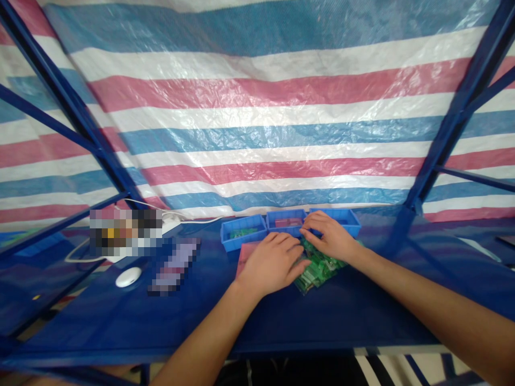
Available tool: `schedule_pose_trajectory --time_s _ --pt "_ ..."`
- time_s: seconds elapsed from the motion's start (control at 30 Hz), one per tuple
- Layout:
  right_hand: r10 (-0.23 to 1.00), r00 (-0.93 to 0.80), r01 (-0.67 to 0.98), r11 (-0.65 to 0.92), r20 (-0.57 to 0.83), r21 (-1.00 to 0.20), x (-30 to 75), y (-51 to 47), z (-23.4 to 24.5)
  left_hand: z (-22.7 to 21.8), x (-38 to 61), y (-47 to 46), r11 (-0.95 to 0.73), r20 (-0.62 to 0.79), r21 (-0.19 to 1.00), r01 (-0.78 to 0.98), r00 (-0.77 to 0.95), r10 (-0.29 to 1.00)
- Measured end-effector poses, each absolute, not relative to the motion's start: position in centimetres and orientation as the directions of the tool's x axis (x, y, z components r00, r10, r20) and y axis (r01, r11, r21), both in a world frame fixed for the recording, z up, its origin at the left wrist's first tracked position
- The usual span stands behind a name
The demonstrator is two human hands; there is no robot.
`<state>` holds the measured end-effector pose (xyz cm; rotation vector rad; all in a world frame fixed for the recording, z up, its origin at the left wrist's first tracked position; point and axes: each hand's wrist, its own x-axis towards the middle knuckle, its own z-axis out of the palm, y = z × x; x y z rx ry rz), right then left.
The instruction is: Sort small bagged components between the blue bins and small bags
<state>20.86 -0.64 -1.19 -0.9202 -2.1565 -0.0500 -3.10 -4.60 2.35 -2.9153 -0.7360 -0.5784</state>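
Note:
A heap of small green pieces point(317, 268) lies on the blue table point(322, 316), partly under both hands. My left hand point(271, 262) rests palm down on the heap's left side, fingers together. My right hand point(328, 236) lies over the far side of the heap, fingertips pinched near the middle bin's front wall; whether it grips a piece is hidden. A pink patch point(244, 253) shows by the left hand. Three blue bins stand behind: left bin point(225, 236) with green pieces, middle bin point(284, 229) with pink ones, right bin point(352, 222).
A white mouse point(129, 276) and a white cable point(140, 202) lie at the table's left, beside blurred patches. Blue frame bars point(454, 123) rise left and right. A striped red, white and blue tarp point(257, 118) closes the back.

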Motion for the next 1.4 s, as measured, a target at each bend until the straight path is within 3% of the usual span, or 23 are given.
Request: schedule_pose_trajectory --time_s 0.2,0.43,0.93,1.07,1.2,1.4 --pt "0.603 -0.426 0.635 0.73 0.674 -0.252 20.9 -0.7 -1.0 0.3 -0.8 -6.1 -0.94 0.324 0.014 0.341 0.888 0.327" --pt "0.605 -0.42 0.619 0.736 0.676 -0.273 20.8 -0.8 -0.8 -0.5 -1.3 -5.4 -0.93 0.304 -0.015 0.368 0.887 0.347" --pt "0.601 -0.438 0.607 0.746 0.668 -0.274 20.8 -0.8 -0.9 0.8 -2.7 -4.5 -0.903 0.369 0.305 0.302 0.837 0.405" --pt "0.612 -0.417 0.545 0.76 0.673 -0.354 20.7 -1.6 -0.4 1.4 -2.9 -4.4 -0.883 0.487 0.368 0.292 0.748 0.451" --pt "0.654 -0.386 0.41 0.753 0.65 -0.515 20.2 -3.1 0.3 2.1 -3.2 -4.4 -0.857 0.619 0.431 0.282 0.599 0.509" --pt "0.749 -0.423 0.248 0.637 0.51 -0.73 17.3 -4.2 -0.8 2.4 -3.4 -4.3 -0.808 0.668 0.515 0.287 0.456 0.588"
